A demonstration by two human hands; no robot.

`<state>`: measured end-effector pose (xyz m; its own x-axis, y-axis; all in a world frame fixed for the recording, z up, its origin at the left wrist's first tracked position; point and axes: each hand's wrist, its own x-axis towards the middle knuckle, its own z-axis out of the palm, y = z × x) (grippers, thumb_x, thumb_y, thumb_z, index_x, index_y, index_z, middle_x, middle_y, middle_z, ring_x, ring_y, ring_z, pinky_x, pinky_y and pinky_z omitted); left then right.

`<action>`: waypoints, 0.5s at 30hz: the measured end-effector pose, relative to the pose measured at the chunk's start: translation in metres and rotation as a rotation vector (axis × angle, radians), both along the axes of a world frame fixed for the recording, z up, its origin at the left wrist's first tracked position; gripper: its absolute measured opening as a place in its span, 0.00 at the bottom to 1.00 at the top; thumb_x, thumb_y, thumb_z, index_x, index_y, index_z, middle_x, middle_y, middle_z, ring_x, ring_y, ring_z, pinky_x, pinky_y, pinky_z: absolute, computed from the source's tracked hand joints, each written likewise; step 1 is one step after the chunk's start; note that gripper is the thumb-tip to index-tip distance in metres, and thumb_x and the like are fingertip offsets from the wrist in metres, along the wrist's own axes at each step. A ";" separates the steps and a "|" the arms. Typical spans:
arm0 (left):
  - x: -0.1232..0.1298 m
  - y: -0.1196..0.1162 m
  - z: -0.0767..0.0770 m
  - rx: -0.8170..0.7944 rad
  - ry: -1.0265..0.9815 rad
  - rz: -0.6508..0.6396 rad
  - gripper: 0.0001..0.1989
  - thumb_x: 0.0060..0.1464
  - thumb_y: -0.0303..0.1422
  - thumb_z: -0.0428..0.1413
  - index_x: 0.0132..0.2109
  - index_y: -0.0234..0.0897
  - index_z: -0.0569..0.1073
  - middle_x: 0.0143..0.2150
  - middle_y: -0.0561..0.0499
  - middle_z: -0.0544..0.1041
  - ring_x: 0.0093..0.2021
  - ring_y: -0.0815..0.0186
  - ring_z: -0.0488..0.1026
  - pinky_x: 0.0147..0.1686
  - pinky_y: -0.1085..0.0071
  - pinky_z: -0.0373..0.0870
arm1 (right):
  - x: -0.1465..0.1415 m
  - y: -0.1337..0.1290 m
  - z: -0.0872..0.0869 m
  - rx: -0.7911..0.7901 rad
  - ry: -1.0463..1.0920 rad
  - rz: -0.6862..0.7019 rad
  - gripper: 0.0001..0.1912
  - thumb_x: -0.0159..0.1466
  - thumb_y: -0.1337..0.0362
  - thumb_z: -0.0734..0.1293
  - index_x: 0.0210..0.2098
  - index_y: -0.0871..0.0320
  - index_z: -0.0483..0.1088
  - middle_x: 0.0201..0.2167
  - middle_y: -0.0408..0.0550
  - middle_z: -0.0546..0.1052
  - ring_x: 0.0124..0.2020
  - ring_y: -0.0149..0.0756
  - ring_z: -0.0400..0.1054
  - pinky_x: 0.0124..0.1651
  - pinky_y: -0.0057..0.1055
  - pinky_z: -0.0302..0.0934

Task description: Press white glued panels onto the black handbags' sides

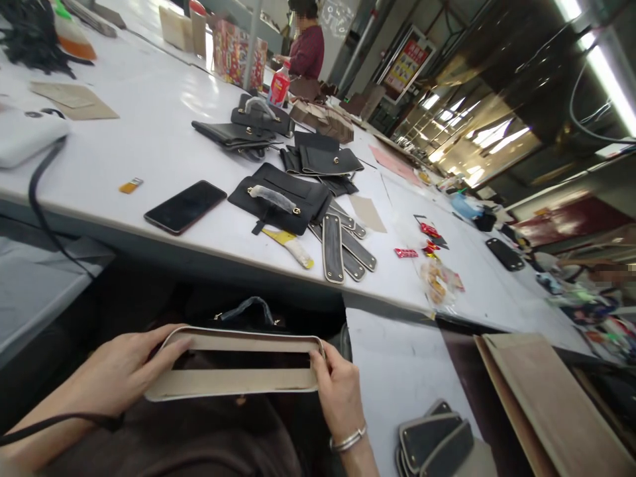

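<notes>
A beige-lined strip bent into a long rounded loop (248, 381) is held level above my lap. My left hand (126, 368) grips its left end, with the thumb inside and the fingers outside. At the right end, my right hand (340, 384) pinches the rim, thumb on the inner side. Just beyond the loop is a dark handle (251, 305) with metal fittings, its lower part hidden. On the table lie a black leather bag piece (278, 192) with a wrapped handle and several dark strips (332, 248) with pale edges and studs.
The white table (213, 258) carries a phone (186, 207), a yellow-handled tool (291, 247), more black bag pieces (328, 159), a red bottle (279, 85) and snack packets (437, 281). Dark panels (432, 440) lie at lower right beside brown board (551, 397). A person (308, 50) is behind.
</notes>
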<state>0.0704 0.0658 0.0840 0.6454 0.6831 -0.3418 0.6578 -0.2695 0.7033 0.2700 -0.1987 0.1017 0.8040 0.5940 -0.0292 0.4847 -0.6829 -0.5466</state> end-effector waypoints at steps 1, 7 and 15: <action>-0.004 0.000 0.000 -0.047 0.019 -0.076 0.25 0.42 0.56 0.55 0.42 0.48 0.81 0.35 0.56 0.82 0.39 0.55 0.78 0.38 0.74 0.71 | -0.001 -0.002 0.000 0.008 0.066 -0.030 0.19 0.67 0.53 0.60 0.44 0.60 0.75 0.20 0.43 0.72 0.22 0.34 0.65 0.26 0.26 0.57; -0.028 -0.008 -0.015 -0.084 0.073 -0.151 0.36 0.46 0.57 0.53 0.59 0.45 0.70 0.41 0.55 0.81 0.42 0.55 0.77 0.40 0.73 0.70 | -0.012 -0.011 -0.003 0.143 0.380 -0.168 0.26 0.61 0.49 0.65 0.49 0.63 0.72 0.26 0.44 0.74 0.27 0.35 0.65 0.31 0.26 0.60; -0.038 -0.031 -0.003 -0.049 0.130 -0.016 0.27 0.50 0.57 0.48 0.39 0.42 0.77 0.24 0.55 0.77 0.27 0.61 0.76 0.27 0.74 0.66 | -0.020 -0.006 -0.002 0.149 0.329 -0.196 0.30 0.60 0.40 0.61 0.32 0.63 0.75 0.19 0.45 0.70 0.21 0.33 0.62 0.23 0.25 0.58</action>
<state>0.0324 0.0353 0.0812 0.6042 0.6537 -0.4556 0.7401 -0.2484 0.6249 0.2501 -0.2042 0.0995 0.8643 0.4478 -0.2291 0.1362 -0.6467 -0.7505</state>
